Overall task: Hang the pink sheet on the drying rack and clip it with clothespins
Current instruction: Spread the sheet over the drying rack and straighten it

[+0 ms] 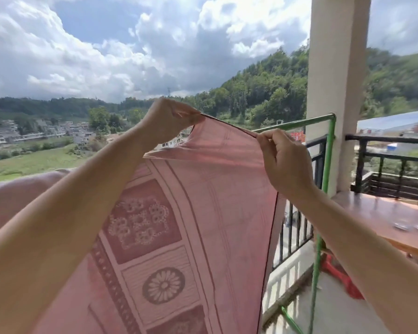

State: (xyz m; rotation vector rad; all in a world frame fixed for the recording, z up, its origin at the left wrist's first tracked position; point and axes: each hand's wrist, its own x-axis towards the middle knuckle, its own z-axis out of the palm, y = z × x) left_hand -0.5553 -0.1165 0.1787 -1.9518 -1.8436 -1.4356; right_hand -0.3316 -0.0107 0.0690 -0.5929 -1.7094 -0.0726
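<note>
- The left hand is raised high, and its fingers are pinched closed on the top edge of the pink sheet.
- The right hand is a little lower and to the right, and its thumb and fingers are also pinched closed on the same dark-trimmed edge.
- Between the two hands the edge of the sheet is stretched into an almost straight line that slopes down toward the right hand.
- The sheet hangs down from the hands and fills the lower middle of the view; it has a woven pattern with squares, flowers and a striped border.
- More pink cloth lies at the far left, behind the left forearm.
- The green drying rack stands behind the sheet on the right: its top bar runs from behind the right hand to a corner, and one post goes down from there.
- I cannot tell whether the sheet touches the top bar, because the cloth and the hands cover that part.
- A white pillar stands just behind the corner of the rack, and a black railing closes the balcony.
- On the right there is a wooden table with some small silvery things on it; they are too blurred to name.
</note>
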